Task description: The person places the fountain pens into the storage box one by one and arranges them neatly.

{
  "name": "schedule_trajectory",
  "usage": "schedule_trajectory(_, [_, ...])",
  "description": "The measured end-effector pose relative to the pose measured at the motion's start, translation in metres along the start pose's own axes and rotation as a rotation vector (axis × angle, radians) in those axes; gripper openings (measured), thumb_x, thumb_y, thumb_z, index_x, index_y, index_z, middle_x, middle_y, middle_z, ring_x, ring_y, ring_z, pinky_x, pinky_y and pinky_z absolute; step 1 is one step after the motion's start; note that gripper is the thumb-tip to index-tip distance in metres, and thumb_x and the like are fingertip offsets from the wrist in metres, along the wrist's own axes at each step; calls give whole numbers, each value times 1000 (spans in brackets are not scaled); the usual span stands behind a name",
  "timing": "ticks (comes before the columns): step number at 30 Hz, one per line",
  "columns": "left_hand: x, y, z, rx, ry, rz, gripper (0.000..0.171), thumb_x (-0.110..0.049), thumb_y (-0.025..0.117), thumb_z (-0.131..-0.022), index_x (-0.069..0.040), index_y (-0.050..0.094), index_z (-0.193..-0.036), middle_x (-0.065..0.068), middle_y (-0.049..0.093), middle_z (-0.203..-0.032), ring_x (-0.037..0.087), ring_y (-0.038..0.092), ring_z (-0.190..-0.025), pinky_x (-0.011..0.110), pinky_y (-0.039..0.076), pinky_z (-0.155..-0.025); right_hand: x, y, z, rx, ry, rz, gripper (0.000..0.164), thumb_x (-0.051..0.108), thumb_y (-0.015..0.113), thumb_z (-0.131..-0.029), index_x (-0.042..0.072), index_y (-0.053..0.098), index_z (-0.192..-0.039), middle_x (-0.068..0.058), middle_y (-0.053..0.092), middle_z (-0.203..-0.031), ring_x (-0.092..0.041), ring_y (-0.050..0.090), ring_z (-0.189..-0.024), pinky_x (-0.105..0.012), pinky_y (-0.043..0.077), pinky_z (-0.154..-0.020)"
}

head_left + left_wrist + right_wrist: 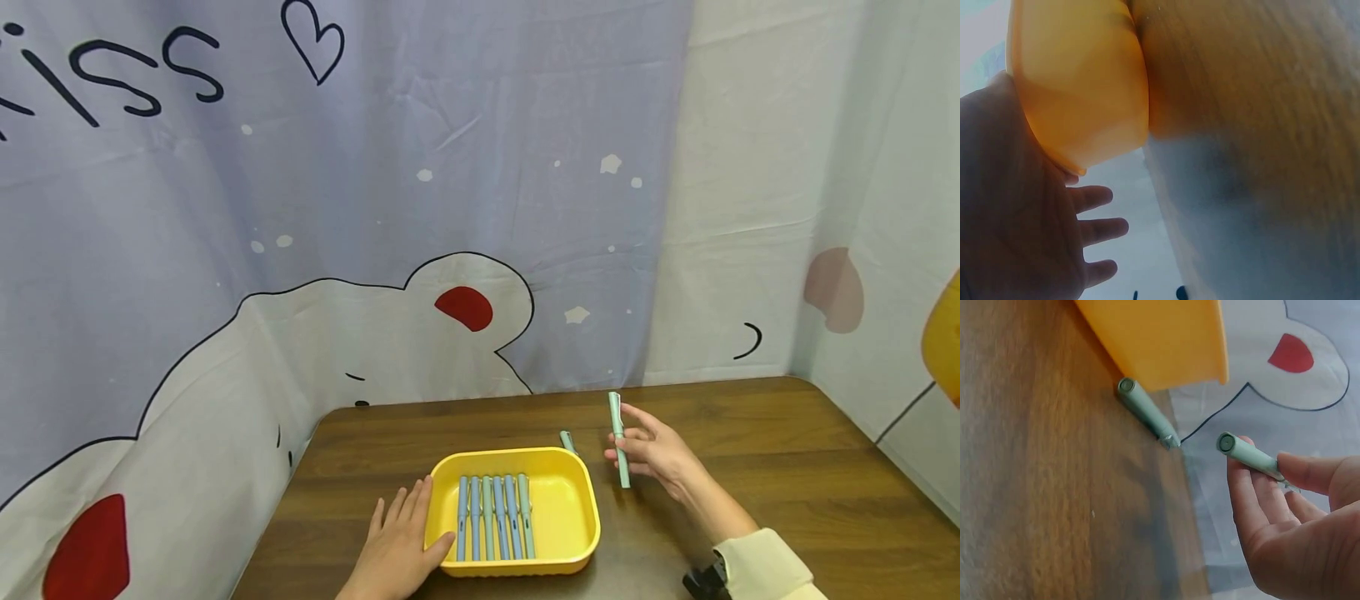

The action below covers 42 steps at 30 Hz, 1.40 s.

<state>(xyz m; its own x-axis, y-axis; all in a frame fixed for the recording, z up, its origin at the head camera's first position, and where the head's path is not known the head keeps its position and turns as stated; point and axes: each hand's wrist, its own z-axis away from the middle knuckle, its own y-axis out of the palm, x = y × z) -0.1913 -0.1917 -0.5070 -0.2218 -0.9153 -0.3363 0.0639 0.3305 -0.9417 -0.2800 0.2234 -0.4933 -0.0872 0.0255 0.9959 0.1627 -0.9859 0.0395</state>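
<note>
In the head view, my right hand (658, 457) pinches a light green pen (617, 433) between thumb and fingers, to the right of the yellow basket (570, 560). The pen stands nearly upright above the table. My left hand (397, 537) rests against the basket's left side, fingers straight and spread, thumb over the near rim. In the left wrist view, those fingers (1100, 231) reach past the basket wall. Inside the basket, several blue and green pens (501, 517) lie side by side, toward the left. Another green pen (1147, 412) lies on the table behind the basket.
The brown wooden table (750, 433) extends to both sides of the basket. A printed curtain (525, 208) hangs behind the table and along its sides. A black strap (705, 579) sits at the right wrist.
</note>
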Motion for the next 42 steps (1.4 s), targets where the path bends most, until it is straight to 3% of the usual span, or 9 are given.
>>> schedule_trajectory(4, [1, 0, 0, 1, -4, 1, 89, -62, 54, -97, -9, 23, -162, 18, 34, -162, 47, 31, -146, 73, 12, -115, 7, 1, 6, 20, -9, -49, 80, 2, 61, -99, 10, 13, -164, -8, 68, -114, -22, 73, -96, -48, 59, -88])
schedule_trajectory(7, [1, 0, 0, 1, -5, 3, 90, -63, 54, -97, -9, 23, -162, 18, 34, -162, 47, 31, -146, 73, 12, -115, 12, 3, 11, 41, -19, -67, 80, 3, 61, -100, 10, 13, -164, -1, 68, -110, -18, 71, -94, -49, 59, -88])
schedule_trajectory(14, [0, 1, 1, -8, -7, -1, 89, -61, 55, -97, -8, 24, -162, 18, 35, -161, 47, 31, -146, 73, 13, -115, 19, 8, 19, 67, -25, -56, 81, 3, 62, -99, 11, 13, -164, -2, 68, -109, -19, 70, -93, -55, 56, -92])
schedule_trajectory(22, [-1, 1, 2, -9, -5, 0, 89, -61, 56, -97, -8, 25, -162, 19, 35, -161, 47, 32, -146, 73, 13, -115, 21, 16, 27, 64, -16, -13, 81, 5, 63, -99, 12, 16, -164, 1, 69, -107, -14, 67, -99, -44, 58, -86])
schedule_trajectory(33, [-1, 0, 1, -2, -8, -3, 89, -61, 55, -98, -9, 23, -162, 18, 33, -162, 47, 30, -147, 73, 12, -115, 23, 28, 35, 120, -20, -21, 83, 7, 66, -97, 12, 15, -164, 3, 67, -103, -15, 66, -101, -44, 58, -84])
schedule_trajectory(42, [-1, 0, 1, -16, -7, -6, 88, -60, 56, -97, -10, 23, -162, 17, 34, -162, 46, 31, -146, 73, 13, -115, 22, 39, 39, 144, -10, -38, 84, 7, 69, -95, 12, 19, -163, -6, 63, -106, -21, 67, -96, -46, 59, -84])
